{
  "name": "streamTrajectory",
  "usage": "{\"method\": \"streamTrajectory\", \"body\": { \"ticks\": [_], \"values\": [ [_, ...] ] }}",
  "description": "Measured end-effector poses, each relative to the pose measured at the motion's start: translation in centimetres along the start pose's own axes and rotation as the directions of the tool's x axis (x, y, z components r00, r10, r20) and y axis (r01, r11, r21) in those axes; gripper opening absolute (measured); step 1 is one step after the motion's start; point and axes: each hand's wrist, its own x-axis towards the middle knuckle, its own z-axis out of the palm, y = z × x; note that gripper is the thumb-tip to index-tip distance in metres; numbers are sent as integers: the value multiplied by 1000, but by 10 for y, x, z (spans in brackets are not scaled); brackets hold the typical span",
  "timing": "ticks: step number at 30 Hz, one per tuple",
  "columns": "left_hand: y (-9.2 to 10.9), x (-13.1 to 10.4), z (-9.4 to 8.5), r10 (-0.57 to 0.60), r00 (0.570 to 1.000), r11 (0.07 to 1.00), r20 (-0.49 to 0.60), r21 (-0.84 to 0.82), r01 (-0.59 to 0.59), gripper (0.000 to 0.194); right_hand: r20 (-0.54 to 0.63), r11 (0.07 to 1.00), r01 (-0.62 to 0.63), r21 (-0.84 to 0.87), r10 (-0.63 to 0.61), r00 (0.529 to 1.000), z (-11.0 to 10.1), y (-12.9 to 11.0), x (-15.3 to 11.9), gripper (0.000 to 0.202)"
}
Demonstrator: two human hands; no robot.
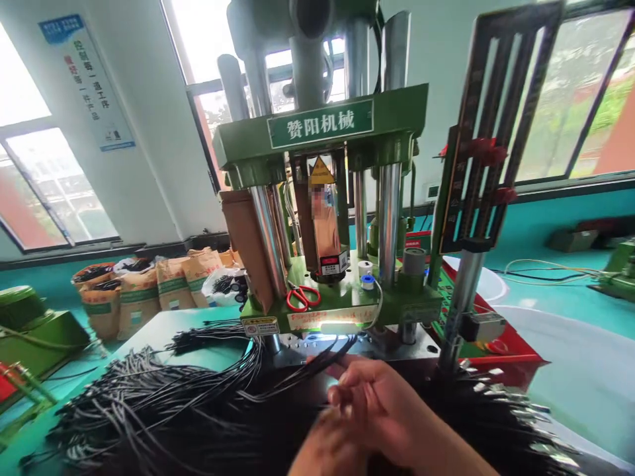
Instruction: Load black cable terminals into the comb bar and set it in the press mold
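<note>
My right hand (384,400) reaches in from the lower right, in front of a green press (322,142). Its thumb and fingers close around a small bundle of thin black cables (310,377), whose far ends point at the metal plate (307,347) at the press's foot. Close against it, my left hand (335,430) comes up from the bottom edge; motion blur hides its fingers, so I cannot tell whether it touches the cables. A large pile of black cables with grey ends (133,390) spreads to the left.
Red-handled scissors (303,299) and a white roll with a blue core (368,283) lie on the press bed. More cables with silvery connectors (516,403) lie at the right, beside a metal post (461,297). Filled paper sacks (139,297) stand behind the table.
</note>
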Motion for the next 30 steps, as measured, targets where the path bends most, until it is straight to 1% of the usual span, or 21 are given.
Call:
{"method": "streamTrajectory", "body": {
  "ticks": [1, 2, 3, 4, 5, 6, 7, 8, 9, 10, 12, 14, 16, 20, 23, 25, 28, 30],
  "values": [
    [0, -3, -9, 8, 999, 997, 31, 72, -10, 26, 6, 995, 14, -96, -14, 1000, 1, -3, -1, 7],
    [0, -5, -21, 11, 998, 990, 67, 142, -21, 30, 18, 970, 56, -235, -53, 998, -1, -5, -1, 12],
    [0, -6, -33, 14, 994, 976, 107, 217, -37, 36, 42, 900, 127, -417, -120, 992, -6, -7, -2, 18],
    [1, -7, -46, 9, 989, 945, 148, 322, -56, 40, 80, 757, 200, -622, -193, 978, -14, -9, -3, 23],
    [2, -8, -59, -1, 983, 906, 182, 417, -76, 42, 133, 534, 254, -806, -254, 958, -25, -11, -5, 27],
    [2, -7, -69, -17, 977, 866, 214, 491, -92, 41, 189, 266, 274, -924, -305, 934, -37, -12, -7, 30],
    [3, -6, -78, -43, 970, 834, 241, 543, -98, 39, 231, 17, 251, -968, -336, 913, -49, -14, -9, 32],
    [3, -5, -85, -78, 959, 808, 272, 581, -99, 37, 244, -172, 195, -966, -342, 907, -61, -17, -12, 33],
    [3, -3, -89, -120, 947, 786, 299, 611, -93, 35, 229, -287, 135, -949, -326, 917, -72, -19, -15, 35],
    [2, -1, -92, -162, 933, 771, 320, 632, -83, 33, 195, -339, 86, -937, -303, 933, -80, -23, -17, 37],
    [-1, 6, -95, -207, 910, 765, 358, 640, -78, 30, 157, -362, 55, -931, -261, 952, -91, -29, -19, 40],
    [-5, 15, -95, -180, 904, 792, 389, 602, -101, 27, 176, -360, 81, -929, -240, 955, -94, -35, -17, 39],
    [-10, 23, -95, -132, 898, 829, 420, 543, -132, 25, 192, -344, 104, -933, -231, 954, -93, -37, -11, 38],
    [-20, 33, -93, -94, 898, 871, 430, 473, -135, 21, 241, -330, 174, -928, -173, 955, -82, -33, 4, 39],
    [-24, 33, -91, -75, 920, 885, 386, 451, -117, 20, 278, -323, 236, -917, -91, 956, -71, -26, 14, 40],
    [-25, 32, -91, -65, 927, 898, 369, 427, -107, 21, 276, -314, 252, -915, -33, 961, -63, -23, 19, 40],
    [-25, 30, -94, -50, 903, 918, 427, 375, -127, 19, 241, -293, 241, -925, 37, 970, -56, -21, 25, 38],
    [-25, 29, -95, -48, 892, 928, 450, 351, -127, 18, 226, -279, 228, -933, 39, 973, -55, -20, 28, 36]
  ]
}}
